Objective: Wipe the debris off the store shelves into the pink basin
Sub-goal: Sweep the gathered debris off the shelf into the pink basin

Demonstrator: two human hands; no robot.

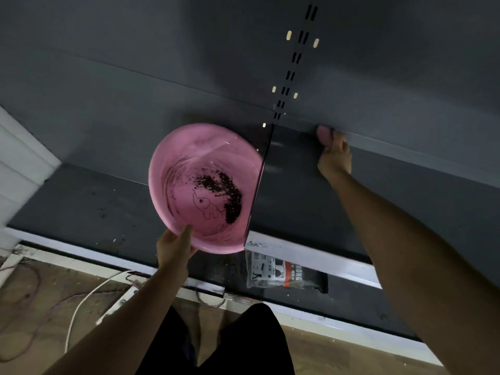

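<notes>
Head view. Pink basin [189,150] at frame centre, tilted, held over the grey shelf [311,201]. There is a dark debris heap [224,196] already inside it. Specks [102,212] are still on the shelf at lower left, so I judge the job partway done. Left hand [174,246] grips the basin's near rim, thumb over the edge. Right hand [335,158], centre right, has its fingers curled round a pink cloth [324,135] pressed against the shelf's back edge.

A printed packet [281,273] (lettering blurred) lies right of a white cable [78,307] on the brown floor [32,315].
</notes>
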